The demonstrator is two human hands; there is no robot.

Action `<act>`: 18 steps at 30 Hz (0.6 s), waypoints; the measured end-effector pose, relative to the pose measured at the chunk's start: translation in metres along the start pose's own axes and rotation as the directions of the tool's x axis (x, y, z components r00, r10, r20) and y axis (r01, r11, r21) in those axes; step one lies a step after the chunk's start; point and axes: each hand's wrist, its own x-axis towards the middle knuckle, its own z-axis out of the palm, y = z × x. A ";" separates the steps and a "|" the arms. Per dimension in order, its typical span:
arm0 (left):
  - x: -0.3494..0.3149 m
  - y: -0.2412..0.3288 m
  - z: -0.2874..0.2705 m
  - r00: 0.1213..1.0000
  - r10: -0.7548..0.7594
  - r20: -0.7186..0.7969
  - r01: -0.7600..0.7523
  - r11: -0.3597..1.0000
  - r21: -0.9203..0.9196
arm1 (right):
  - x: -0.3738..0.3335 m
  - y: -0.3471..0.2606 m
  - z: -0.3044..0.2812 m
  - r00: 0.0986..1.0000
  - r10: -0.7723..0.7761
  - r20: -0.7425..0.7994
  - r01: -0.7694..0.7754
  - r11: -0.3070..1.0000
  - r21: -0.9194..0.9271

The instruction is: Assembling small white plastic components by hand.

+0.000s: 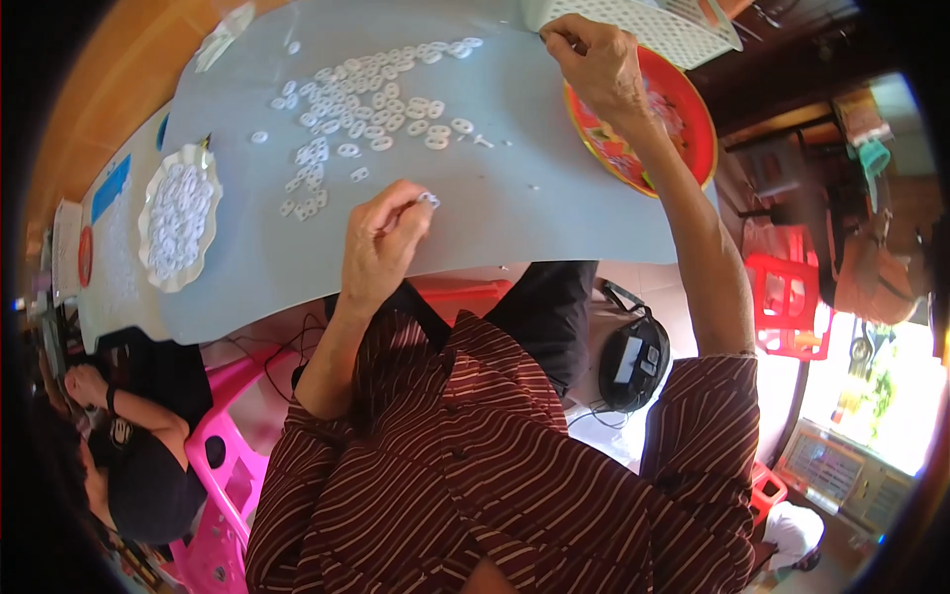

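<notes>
Near the middle of the frame, the left hand [381, 238] pinches a small white piece [428, 200] above the grey worktop [554, 223]. At upper right, the right hand [604, 74] has its fingers drawn together; whether they hold anything I cannot tell. Its forearm hides part of a round red tray [702, 129], with a white basket [653, 28] just beyond. Loose white pieces [381, 101] spread across upper centre; a scalloped dish [147, 233] heaped with more stands at left.

rt. hand [602, 74] hold unclear, bskt. [653, 28] cut off
</notes>
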 end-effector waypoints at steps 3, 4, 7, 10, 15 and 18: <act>-0.001 0.000 -0.001 0.999 -0.033 -0.014 0.034 0.997 0.075 | 0.002 0.027 -0.034 0.995 0.040 0.093 -0.037 0.998 -0.041; -0.001 0.001 -0.001 1.000 -0.025 0.003 0.025 0.997 0.068 | -0.001 0.035 -0.044 0.995 0.050 0.082 -0.045 0.997 -0.057; -0.001 0.000 -0.003 0.999 -0.032 -0.007 0.033 0.995 0.090 | -0.011 0.056 -0.060 0.967 0.049 0.251 -0.025 0.995 -0.099; 0.000 0.004 -0.001 1.000 0.003 0.004 -0.003 0.998 0.071 | -0.023 0.071 -0.062 0.961 0.031 0.275 -0.004 0.995 -0.098; -0.001 0.003 0.001 1.000 0.013 -0.006 -0.012 0.997 0.077 | -0.020 0.074 -0.039 0.974 0.079 0.212 -0.057 0.993 -0.107; 0.001 0.002 0.001 1.000 -0.014 -0.002 0.014 0.998 0.069 | -0.015 0.074 -0.030 0.975 0.045 0.217 -0.020 0.993 -0.118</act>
